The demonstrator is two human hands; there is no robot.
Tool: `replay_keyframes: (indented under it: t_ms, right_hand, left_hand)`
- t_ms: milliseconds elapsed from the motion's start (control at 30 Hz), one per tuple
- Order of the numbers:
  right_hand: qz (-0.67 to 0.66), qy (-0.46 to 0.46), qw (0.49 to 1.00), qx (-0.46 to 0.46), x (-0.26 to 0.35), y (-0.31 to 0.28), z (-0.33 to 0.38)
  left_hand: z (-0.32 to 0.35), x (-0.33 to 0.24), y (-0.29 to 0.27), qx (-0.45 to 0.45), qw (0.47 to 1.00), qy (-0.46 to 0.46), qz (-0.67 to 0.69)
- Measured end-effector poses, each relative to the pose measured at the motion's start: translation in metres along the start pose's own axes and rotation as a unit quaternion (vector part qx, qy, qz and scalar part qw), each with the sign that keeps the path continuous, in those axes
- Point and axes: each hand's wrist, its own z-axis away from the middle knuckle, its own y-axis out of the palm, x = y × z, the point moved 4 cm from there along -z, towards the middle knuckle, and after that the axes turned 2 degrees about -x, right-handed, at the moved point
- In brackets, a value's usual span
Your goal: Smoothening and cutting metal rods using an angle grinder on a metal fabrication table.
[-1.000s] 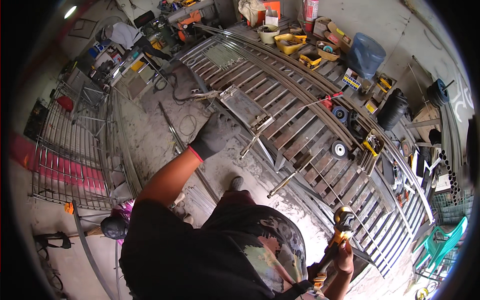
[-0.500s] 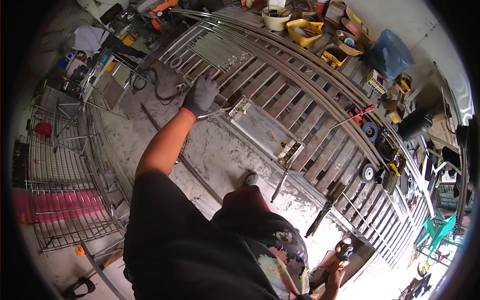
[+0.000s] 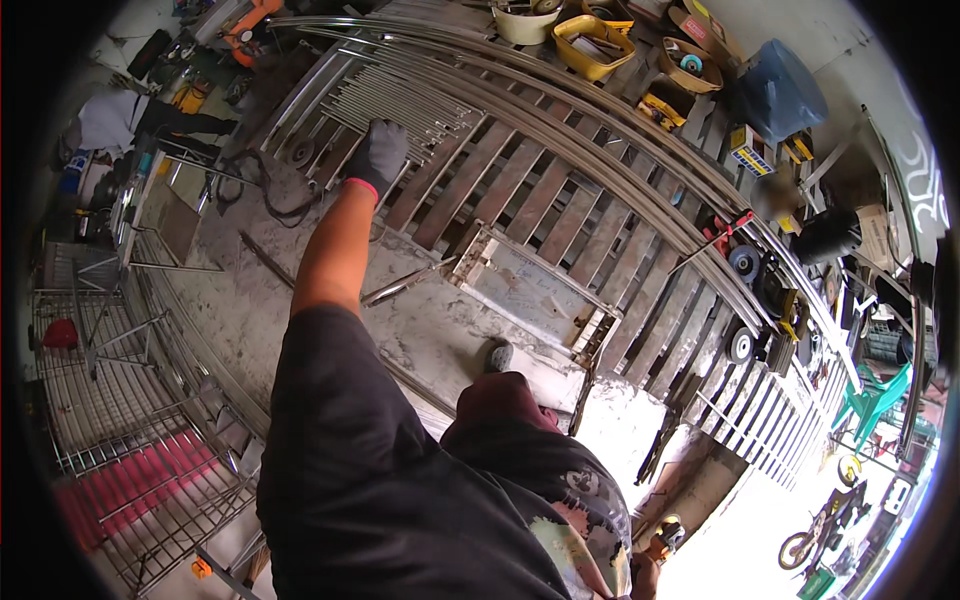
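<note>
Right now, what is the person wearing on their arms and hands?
The left hand wears a dark grey work glove with a pink-red cuff band; the forearm is bare below a short black sleeve. The right hand barely shows at the lower edge, so its covering cannot be told.

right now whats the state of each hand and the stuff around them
left hand: gloved, arm stretched out, resting on the bundle of thin steel rods
right hand: low at the picture's edge, holding an orange-and-black tool, grip mostly hidden
metal gate frame: lying flat on the floor
rectangular steel frame: lying flat on the concrete
yellow tray: open, things inside
green plastic chair: upright
</note>
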Motion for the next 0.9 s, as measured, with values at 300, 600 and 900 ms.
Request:
replay_keyframes:
  t_ms: [300, 600, 900]
  right_hand:
    - [-0.013, -0.030, 0.999, 0.005, 0.006, 0.015, 0.019]
    - [-0.018, -0.084, 0.996, 0.027, 0.025, 0.030, 0.019]
    - [0.002, -0.124, 0.990, 0.065, 0.046, 0.043, 0.015]
  left_hand:
    - [0.007, -0.011, 0.066, 0.061, 0.937, -0.326, 0.113]
    - [0.023, -0.016, 0.065, 0.091, 0.817, -0.473, 0.317]
    - [0.038, -0.016, 0.074, 0.043, 0.804, -0.465, 0.369]
